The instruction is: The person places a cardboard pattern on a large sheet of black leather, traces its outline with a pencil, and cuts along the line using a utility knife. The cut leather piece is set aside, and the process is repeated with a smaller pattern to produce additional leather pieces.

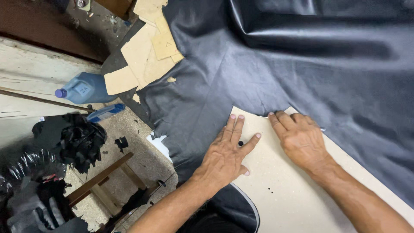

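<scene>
Head view, looking down on a cutting surface. A large beige cardboard pattern (297, 190) lies flat on a sheet of dark leather (267, 64) that covers most of the upper and right part of the view. The pattern's long axis runs diagonally, from its upper-left corner near the centre of the frame down toward the lower right edge; its short upper edge faces the folds of the leather. A few small dark holes mark its surface.

The left hand (226, 153) rests palm down on the pattern's upper-left corner, fingers spread and extended, overlapping the pattern's left edge and the leather beside it; it grips nothing. The right hand (299, 138) lies just beside it on the pattern's upper edge, fingers loosely curled with the tips at the border between pattern and leather. A thin pale tool (322, 129) shows at its far side; whether the hand holds it cannot be told.

Upper left: smaller cardboard pieces (148, 51) lie stacked on the leather. Beyond the edge, on the floor, stand a blue plastic jug (84, 88), a heap of black scraps (77, 140) and a wooden stool frame (103, 181).
</scene>
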